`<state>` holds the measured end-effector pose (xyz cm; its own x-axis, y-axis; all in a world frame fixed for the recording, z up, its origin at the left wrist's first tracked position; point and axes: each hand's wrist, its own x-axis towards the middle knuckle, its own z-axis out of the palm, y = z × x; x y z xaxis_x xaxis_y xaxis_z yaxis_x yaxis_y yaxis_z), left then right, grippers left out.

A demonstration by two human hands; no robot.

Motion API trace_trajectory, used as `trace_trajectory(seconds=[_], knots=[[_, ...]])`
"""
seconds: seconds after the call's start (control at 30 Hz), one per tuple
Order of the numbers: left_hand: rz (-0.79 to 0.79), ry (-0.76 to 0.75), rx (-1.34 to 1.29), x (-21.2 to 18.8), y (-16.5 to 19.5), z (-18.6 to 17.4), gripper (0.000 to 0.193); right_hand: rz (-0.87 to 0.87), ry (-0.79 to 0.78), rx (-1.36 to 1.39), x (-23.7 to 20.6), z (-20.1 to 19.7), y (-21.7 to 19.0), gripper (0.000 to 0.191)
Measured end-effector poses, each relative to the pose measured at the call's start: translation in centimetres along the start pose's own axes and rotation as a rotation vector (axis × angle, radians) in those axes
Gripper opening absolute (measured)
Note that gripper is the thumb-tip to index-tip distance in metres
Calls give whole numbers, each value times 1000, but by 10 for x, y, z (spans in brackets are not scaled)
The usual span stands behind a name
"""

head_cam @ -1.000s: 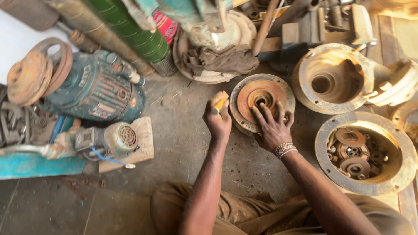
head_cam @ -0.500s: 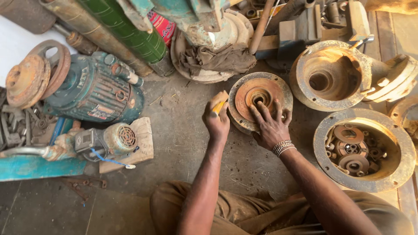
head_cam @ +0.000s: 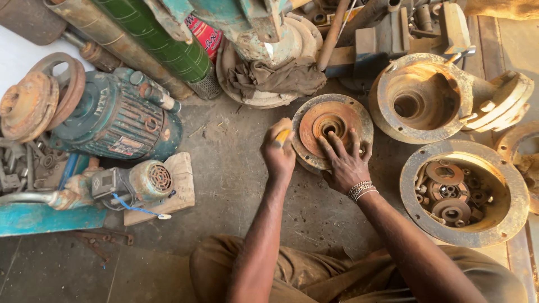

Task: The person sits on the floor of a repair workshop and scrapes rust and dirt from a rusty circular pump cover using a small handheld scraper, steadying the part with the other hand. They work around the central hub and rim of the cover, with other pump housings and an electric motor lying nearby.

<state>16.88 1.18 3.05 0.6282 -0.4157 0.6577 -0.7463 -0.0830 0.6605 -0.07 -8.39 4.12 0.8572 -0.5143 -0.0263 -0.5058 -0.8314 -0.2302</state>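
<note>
**A:** What are the hands doing?

**B:** The left hand [head_cam: 279, 152] has its grip closed around a small yellow piece [head_cam: 282, 137]. It sits just beside the left edge of a rusty round plate [head_cam: 331, 130]. The right hand [head_cam: 345, 163] lies flat on that plate with its fingers [head_cam: 337, 145] spread wide, so its grip is open and holds nothing. The fingertips reach up near the hole in the middle.

**A:** Where is the plate?

**B:** It lies on the dirty floor [head_cam: 236, 179], right in front of the person's knees. A silver bracelet [head_cam: 360, 189] is on the right wrist.

**A:** What is around it?

**B:** To the right of the plate there is a round metal bowl part [head_cam: 508, 219] with small rusty rings inside. Above that sits a bigger rusty housing [head_cam: 418, 101] with a hole in it. Behind the plate, a dirty rag [head_cam: 275, 76] lies on another round part. Far to the left rests a blue-green motor [head_cam: 112, 118], and a small gray motor [head_cam: 140, 180] on a wood block [head_cam: 179, 193] is near it. A green pipe [head_cam: 163, 47] leans at the top.
</note>
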Motion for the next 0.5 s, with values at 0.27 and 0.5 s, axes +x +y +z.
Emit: trace_trajectory(seconds=[0.27, 0.5], knots=[[-8, -75, -76, 0, 11, -10, 24, 17, -68, -60, 1, 3, 0, 103], [-27, -153, -79, 1, 9, -3, 20, 9, -44, -39, 2, 6, 2, 101]])
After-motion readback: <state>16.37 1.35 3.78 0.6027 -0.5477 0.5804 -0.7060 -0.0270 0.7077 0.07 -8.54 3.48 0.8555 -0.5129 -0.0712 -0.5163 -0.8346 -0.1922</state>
